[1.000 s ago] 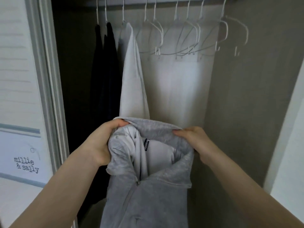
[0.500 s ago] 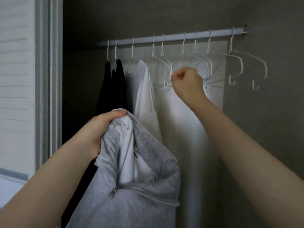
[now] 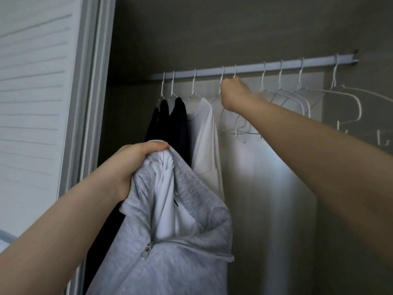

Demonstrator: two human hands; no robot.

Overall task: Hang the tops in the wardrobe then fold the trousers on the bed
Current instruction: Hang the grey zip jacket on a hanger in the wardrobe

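Left hand (image 3: 136, 165) is bunched tight on the collar of the grey zip top (image 3: 170, 241), fist closed over fabric. White lining shows inside the neck, soft fleece-like knit, plastic zip pull hanging just below the grip. Holding it by the collar keeps the neck open, probably ready for a hanger.

Up and right of that grip, right hand (image 3: 234, 94) is curled at the neck of a white wire hanger (image 3: 222, 81), just under the rail (image 3: 255, 68). Looks clamped on it, though the fingers face away, so not certain. Likely lifting it off for the top.

Between the two hands: a white top (image 3: 204, 145) and dark tops (image 3: 172, 124) already hung. Right of the raised hand, more bare thin wire hangers (image 3: 297, 96). Trousers and bed not in view.
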